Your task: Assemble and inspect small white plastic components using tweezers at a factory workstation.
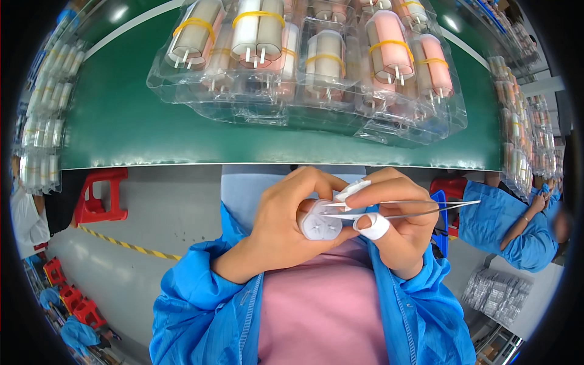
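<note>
White cylindrical bundle point(320, 222), held close to the chest over a pink shirt point(322, 304), below the near edge of the desk point(121, 121). End face turned toward the camera; long axis runs back into the left palm, roughly away from the viewer and a little up-left.

Left hand point(286, 219): closed round the bundle, fingers curled over the top, thumb along the side. Firm wrap, only the end face and a short length show.

Right hand point(398, 222): closed in a pinch on metal tweezers point(401, 208). Thumb wears a white finger cot point(373, 226). Tweezer handle end sticks out to the right; tips point left and meet the upper part of the bundle's end face, touching or just at it. Whether the tips grip anything is too small to tell.

Key relation: bundle lies left of the right hand, tweezers nearly level and crossing at about a right angle to the bundle's long axis. Right hand is the working one, left is the holder.

On the desk, well apart from both hands: clear plastic trays point(316, 79) holding white and pink cylinders banded with yellow rubber bands, pins pointing toward the person.
</note>
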